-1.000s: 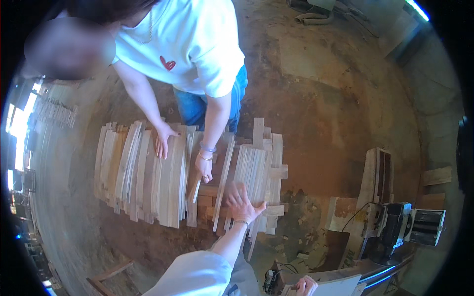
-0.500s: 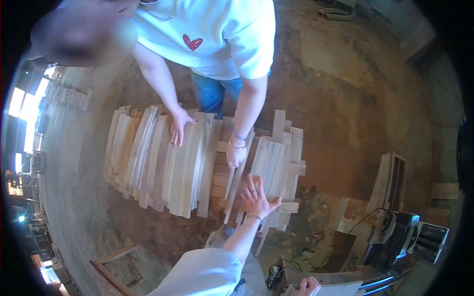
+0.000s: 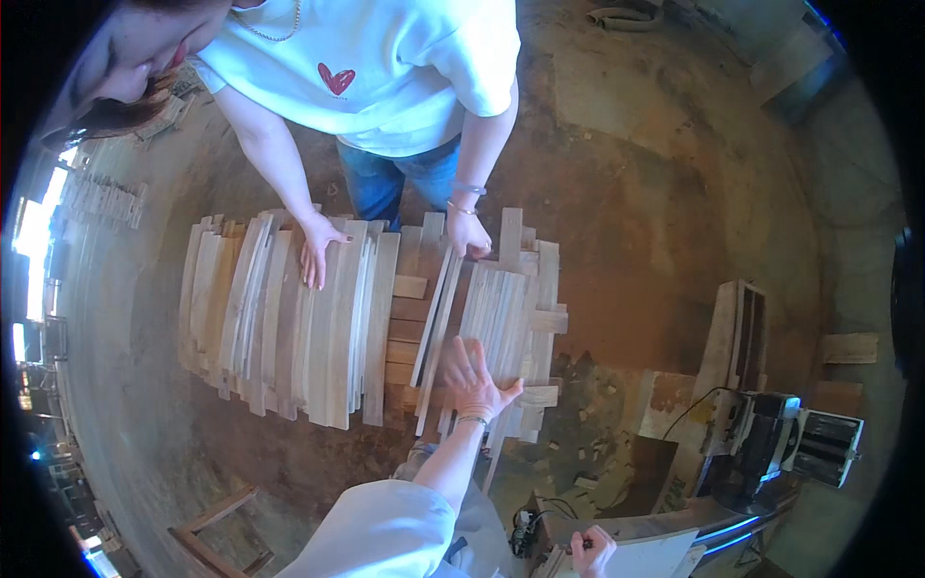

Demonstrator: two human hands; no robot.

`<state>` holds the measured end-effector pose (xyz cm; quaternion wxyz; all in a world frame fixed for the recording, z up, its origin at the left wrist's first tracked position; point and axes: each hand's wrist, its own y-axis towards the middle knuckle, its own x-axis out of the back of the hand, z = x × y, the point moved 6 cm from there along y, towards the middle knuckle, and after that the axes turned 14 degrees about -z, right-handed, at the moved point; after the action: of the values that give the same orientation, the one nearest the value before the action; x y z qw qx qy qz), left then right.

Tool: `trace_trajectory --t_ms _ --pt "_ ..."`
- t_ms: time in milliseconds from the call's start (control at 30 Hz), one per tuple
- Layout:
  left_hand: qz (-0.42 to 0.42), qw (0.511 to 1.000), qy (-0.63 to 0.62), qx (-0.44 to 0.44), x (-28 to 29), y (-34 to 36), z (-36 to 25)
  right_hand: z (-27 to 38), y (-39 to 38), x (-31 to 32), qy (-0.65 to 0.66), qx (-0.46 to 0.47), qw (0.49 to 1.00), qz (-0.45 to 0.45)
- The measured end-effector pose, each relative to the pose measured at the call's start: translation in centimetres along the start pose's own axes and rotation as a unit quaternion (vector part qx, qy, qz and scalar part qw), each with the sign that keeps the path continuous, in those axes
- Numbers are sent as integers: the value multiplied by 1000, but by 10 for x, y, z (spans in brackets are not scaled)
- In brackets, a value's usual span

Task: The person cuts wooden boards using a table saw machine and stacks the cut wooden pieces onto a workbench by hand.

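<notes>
My left hand (image 3: 476,390) rests with fingers spread on the right group of pale wooden slats (image 3: 496,303). My right hand (image 3: 594,551), at the bottom edge, is closed on a small dark thing I cannot make out, beside a white board (image 3: 646,554). Across from me a co-worker's hand (image 3: 320,241) lies spread on the wider left group of slats (image 3: 337,366). The co-worker's other hand (image 3: 468,229) grips the far ends of loose slats (image 3: 434,332) between the groups, where crosswise pieces (image 3: 407,329) show underneath.
The co-worker (image 3: 385,87) stands across the slats. At lower right are a dark machine (image 3: 756,443) with cables and a long frame (image 3: 732,342). A wooden frame (image 3: 202,530) lies at lower left, scraps (image 3: 588,482) litter the floor, and stacked slats (image 3: 101,197) stand farther left.
The co-worker's gripping hand has moved rightward and toward the slats' far ends, shifting a few slats beside the right group; the gap by the left group is wider. My left hand stays spread there.
</notes>
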<state>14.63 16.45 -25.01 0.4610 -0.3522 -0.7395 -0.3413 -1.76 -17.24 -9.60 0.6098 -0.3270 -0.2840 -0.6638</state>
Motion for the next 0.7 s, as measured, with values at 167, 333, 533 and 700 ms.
trace_trajectory --t_ms 167,333,533,700 --pt "65 997 40 28 -3 0 8 25 3 4 20 -34 999 3" --pt "18 1000 -8 16 1 -2 1 19 0 8 0 -20 1000 9" --pt "41 999 15 32 -1 -3 8 16 0 -5 -33 -50 998 15" --pt "69 997 -19 39 -8 1 -2 -16 -9 -3 -31 -31 999 -9"
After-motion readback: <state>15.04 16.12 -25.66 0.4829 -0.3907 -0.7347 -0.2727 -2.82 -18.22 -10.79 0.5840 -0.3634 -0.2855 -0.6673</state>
